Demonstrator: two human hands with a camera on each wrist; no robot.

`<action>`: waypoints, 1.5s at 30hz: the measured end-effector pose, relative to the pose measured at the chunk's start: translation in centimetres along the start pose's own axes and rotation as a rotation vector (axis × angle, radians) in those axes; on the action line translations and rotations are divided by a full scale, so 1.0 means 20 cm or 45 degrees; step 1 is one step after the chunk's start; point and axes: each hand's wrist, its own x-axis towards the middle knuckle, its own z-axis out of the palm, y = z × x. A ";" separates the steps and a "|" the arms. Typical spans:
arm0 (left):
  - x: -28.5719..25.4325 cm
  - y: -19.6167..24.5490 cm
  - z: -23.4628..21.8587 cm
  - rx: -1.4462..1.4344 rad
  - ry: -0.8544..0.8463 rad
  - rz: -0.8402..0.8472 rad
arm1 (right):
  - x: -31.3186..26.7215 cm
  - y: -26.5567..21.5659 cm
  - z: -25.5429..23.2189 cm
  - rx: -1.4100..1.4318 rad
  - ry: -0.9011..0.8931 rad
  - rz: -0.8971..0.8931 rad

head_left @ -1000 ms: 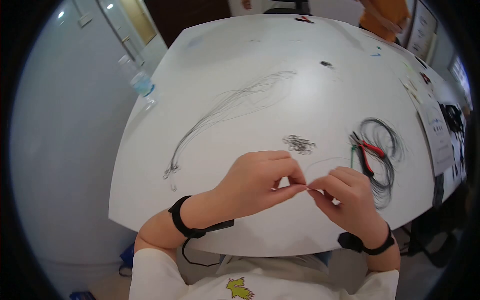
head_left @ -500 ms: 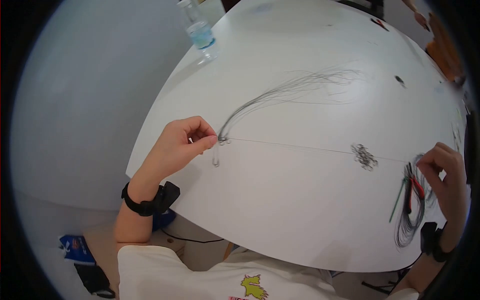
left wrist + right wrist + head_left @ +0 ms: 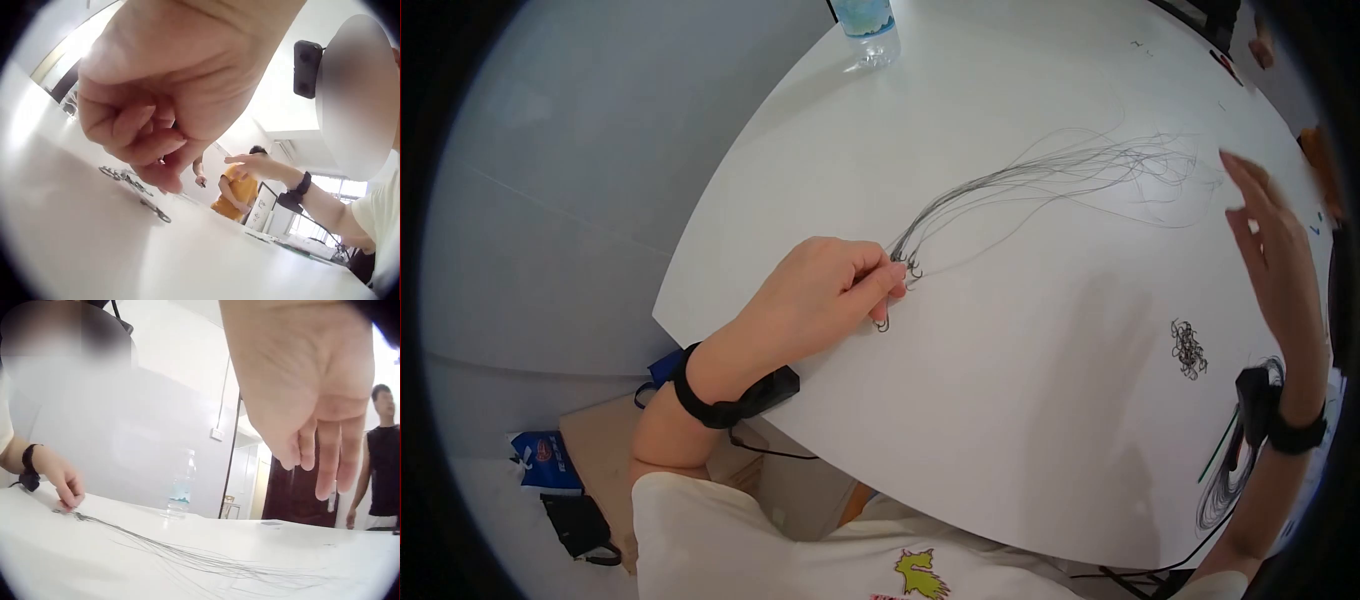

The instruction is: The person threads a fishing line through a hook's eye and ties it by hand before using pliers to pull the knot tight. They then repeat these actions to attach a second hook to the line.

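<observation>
My left hand (image 3: 815, 300) is at the hook end of a bundle of fishing lines (image 3: 975, 187), thumb and fingertips pinching the end of a line; the pinched part is hidden. Fish hooks (image 3: 914, 266) cluster by its fingertips, and one more hook (image 3: 883, 326) pokes out below them. In the left wrist view the fingers are curled low over the table, beside dark hooks (image 3: 156, 211). My right hand (image 3: 1275, 250) is raised over the table's right side, beyond the loose ends of the lines. Its fingers are extended, with nothing in them in the right wrist view.
A pile of loose hooks (image 3: 1188, 350) lies at the right. Nearer me are a coil of line (image 3: 1220, 505) and a green stick (image 3: 1218, 445), partly behind my right forearm. A plastic bottle (image 3: 875, 40) stands at the far left edge. People stand beyond the table.
From close together, my hands parted, stretching a line between them. The left moved to the bundle's hook end; the right swung outward, then away from me, and its fingers released the line.
</observation>
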 end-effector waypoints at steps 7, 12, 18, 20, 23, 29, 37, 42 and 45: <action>0.02 0.03 -0.02 0.340 0.118 0.072 | -0.24 -0.17 -0.06 0.213 -0.304 -0.016; 0.08 0.02 0.01 0.440 0.283 0.496 | -0.35 -0.28 -0.16 0.343 -0.502 -0.071; 0.16 0.10 0.03 0.612 0.130 0.335 | -0.54 -0.23 -0.22 0.355 -0.457 -0.028; 0.16 0.07 0.00 0.723 0.221 0.421 | -0.64 -0.16 -0.29 0.326 -0.515 0.136; 0.16 0.09 0.03 0.746 0.387 0.557 | -0.87 0.00 -0.36 0.235 -0.449 0.393; 0.05 0.44 0.32 0.613 0.070 0.486 | -1.33 0.15 -0.46 0.133 -0.250 0.743; 0.08 0.73 0.68 0.648 -0.340 1.042 | -1.44 -0.02 -0.34 0.404 -0.330 0.689; 0.08 0.76 0.77 0.648 -0.407 1.105 | -1.45 -0.05 -0.28 0.280 -0.189 0.639; 0.07 0.75 0.81 0.634 -0.422 1.070 | -1.45 -0.07 -0.27 0.254 -0.220 0.638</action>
